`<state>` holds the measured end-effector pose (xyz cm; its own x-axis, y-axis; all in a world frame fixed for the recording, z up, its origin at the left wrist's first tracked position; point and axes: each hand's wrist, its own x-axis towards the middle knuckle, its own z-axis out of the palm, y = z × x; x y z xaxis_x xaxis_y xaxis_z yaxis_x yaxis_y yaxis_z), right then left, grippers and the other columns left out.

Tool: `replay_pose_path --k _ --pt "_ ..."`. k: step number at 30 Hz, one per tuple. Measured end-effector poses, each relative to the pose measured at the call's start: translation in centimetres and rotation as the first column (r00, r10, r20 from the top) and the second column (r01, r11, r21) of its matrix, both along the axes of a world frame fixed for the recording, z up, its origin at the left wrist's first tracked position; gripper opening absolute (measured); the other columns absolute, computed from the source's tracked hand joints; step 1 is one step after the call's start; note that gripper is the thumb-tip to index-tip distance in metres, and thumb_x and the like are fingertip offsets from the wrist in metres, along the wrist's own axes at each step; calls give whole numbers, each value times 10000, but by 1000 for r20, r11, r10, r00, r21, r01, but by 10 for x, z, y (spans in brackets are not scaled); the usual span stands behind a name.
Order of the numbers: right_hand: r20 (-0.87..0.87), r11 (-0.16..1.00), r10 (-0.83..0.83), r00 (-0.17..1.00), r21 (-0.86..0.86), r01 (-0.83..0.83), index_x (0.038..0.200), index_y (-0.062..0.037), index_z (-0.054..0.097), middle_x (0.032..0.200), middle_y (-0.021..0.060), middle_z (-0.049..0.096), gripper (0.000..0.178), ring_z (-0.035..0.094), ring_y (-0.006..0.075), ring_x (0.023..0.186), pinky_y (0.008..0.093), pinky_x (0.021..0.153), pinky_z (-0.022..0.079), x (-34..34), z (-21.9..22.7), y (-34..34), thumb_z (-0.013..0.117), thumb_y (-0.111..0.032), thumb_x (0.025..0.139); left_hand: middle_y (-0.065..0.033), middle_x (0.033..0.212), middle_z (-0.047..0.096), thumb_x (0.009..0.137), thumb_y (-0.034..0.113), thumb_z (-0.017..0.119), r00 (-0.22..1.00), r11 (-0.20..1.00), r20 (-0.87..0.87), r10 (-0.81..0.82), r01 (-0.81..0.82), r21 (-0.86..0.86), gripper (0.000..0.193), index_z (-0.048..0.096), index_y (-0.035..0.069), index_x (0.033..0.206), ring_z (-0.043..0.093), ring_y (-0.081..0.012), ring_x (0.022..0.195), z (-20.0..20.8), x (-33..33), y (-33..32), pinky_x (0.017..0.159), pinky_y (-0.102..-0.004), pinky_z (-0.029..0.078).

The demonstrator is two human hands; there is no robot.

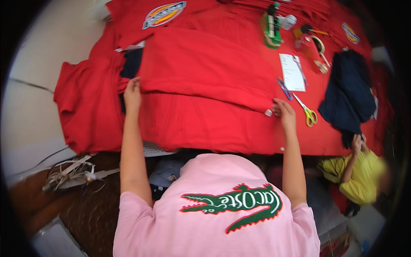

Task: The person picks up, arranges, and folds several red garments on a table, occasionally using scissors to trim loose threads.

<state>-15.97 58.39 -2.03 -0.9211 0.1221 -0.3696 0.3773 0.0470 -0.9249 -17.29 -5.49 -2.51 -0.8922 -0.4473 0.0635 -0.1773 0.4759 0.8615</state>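
Red cloth [205,81] lies spread across the worktop [338,141], its folded edge running left to right, a touch lower at the right end. The left hand [132,92] presses flat on that fold's left end, fingers extended, gripping nothing that I can see. The right hand [284,112] pinches the fold's right end, fingers closed on the cloth. Both sit right on the edge, neither nearer. Just right of it lie yellow-handled scissors [307,112], farther off a white paper sheet [292,72] and dark garment [349,96].
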Motion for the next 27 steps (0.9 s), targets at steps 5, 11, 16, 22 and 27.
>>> replay_pose_path --k 5,11,16,22,27 --pt "30 998 -30 999 51 28 1218 -45 761 931 -9 715 306 626 57 782 198 668 423 7 -7 -7 688 -295 1057 -133 1238 717 1040 -38 459 997 918 -74 19 12 396 333 638 -42 1321 712 -223 1119 6 10 -14 1014 -332 556" --pt "-29 990 92 995 -101 -94 1148 -40 771 962 6 732 188 681 87 856 211 759 497 9 1 -28 757 -128 982 -93 1184 737 982 37 613 997 935 -37 -68 77 346 356 681 -3 1329 688 -157 1088 10 12 7 972 -289 533" --pt "146 570 801 581 112 -814 1030 5 775 1034 76 752 168 721 194 1014 343 1002 536 28 73 -25 697 48 888 -111 1045 774 917 13 690 998 985 -57 18 -27 -171 112 762 -3 1001 723 -207 1011 -4 61 -32 913 -329 557" --pt "-239 606 98 966 784 133 1244 -61 733 1140 150 733 325 709 283 1071 412 913 559 18 26 92 694 -25 924 -126 1063 722 838 -41 659 913 770 69 -402 378 -513 121 713 26 923 688 -343 1043 75 101 81 943 -424 538" --pt "13 88 58 998 996 -18 1225 -95 752 1180 143 723 317 687 360 1108 488 892 573 30 18 147 710 -185 924 -91 1039 680 893 146 795 784 677 219 -581 615 -405 232 765 90 1116 679 -308 965 64 121 188 844 -397 537"
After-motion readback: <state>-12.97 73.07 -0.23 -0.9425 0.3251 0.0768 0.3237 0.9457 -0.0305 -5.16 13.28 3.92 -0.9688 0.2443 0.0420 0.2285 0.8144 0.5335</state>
